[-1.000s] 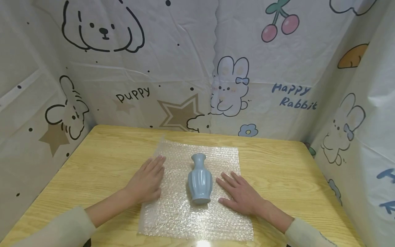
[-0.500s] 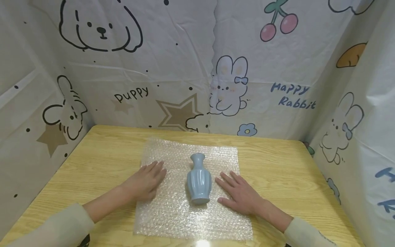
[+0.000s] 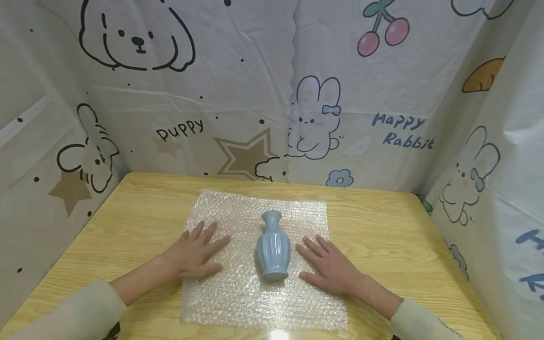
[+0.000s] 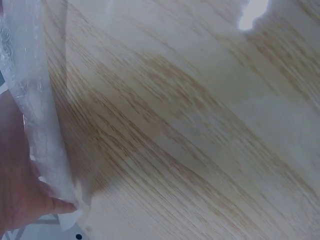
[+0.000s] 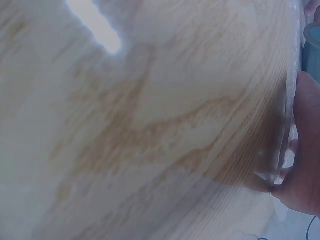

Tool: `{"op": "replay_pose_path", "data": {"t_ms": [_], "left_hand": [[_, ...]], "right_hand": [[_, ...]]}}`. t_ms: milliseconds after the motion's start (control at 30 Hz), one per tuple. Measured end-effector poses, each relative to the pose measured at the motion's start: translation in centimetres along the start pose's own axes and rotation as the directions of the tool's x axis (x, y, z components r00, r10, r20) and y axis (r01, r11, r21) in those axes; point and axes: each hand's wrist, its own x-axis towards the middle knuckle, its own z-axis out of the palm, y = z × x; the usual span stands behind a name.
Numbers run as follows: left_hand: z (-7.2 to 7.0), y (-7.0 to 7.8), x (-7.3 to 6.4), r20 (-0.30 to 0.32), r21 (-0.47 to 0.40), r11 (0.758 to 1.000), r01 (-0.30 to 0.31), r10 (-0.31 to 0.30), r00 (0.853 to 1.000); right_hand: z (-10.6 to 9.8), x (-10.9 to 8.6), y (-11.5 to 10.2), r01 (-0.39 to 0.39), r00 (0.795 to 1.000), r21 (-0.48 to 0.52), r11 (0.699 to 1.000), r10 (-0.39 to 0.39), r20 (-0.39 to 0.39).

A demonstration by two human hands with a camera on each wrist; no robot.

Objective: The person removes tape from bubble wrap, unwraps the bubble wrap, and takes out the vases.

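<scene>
The table (image 3: 382,222) is stretching out beneath both sets of fingers, and the wrap (image 3: 238,302) is lying spread right under them. Here's the left hand (image 3: 193,255), fingers fanning wide, resting on the wrap and gripping nothing; the right hand (image 3: 333,269) is doing likewise, its fingers straight and slightly parted. Between them, just beside the right fingertips without touching, the vase (image 3: 274,243) is lying on its side. It's looking glossy, so I'm expecting slippery, stiff, breakable, probably fairly light. I'd be cupping the belly (image 3: 274,256), sparing the slim neck (image 3: 272,227).
</scene>
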Motion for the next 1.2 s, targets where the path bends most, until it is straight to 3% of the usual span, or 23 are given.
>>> {"op": "replay_pose_path", "data": {"t_ms": [233, 500, 667, 800, 1000, 1200], "left_hand": [[0.6, -1.0, -0.6, 0.012, -0.030, 0.999, -0.023, 0.023, 1.000], [1.5, -1.9, -1.5, -0.086, 0.005, 0.995, -0.101, 0.101, 0.991], [1.7, -2.3, -1.8, -0.108, 0.051, 0.991, -0.123, 0.128, 0.986], [1.4, -2.3, -1.9, -0.096, 0.044, 0.993, -0.114, 0.118, 0.988], [0.4, -1.8, -1.4, -0.061, -0.040, 0.998, -0.050, 0.047, 0.997], [-0.7, -0.8, -0.1, -0.079, 0.013, 0.997, -0.080, 0.080, 0.994]], "right_hand": [[-0.1, 0.0, -0.1, 0.002, 1.000, -0.004, 1.000, -0.002, 0.007], [0.0, 0.1, 0.0, 0.008, 1.000, -0.006, 1.000, -0.008, 0.015], [-0.1, 0.1, 0.1, 0.013, 1.000, -0.002, 1.000, -0.013, 0.022], [-0.2, 0.2, 0.1, 0.017, 1.000, -0.008, 1.000, -0.016, 0.025], [-0.1, 0.2, 0.3, 0.021, 1.000, -0.020, 1.000, -0.020, 0.019], [0.0, 0.2, 0.4, 0.030, 1.000, -0.026, 0.999, -0.030, -0.003]]}}
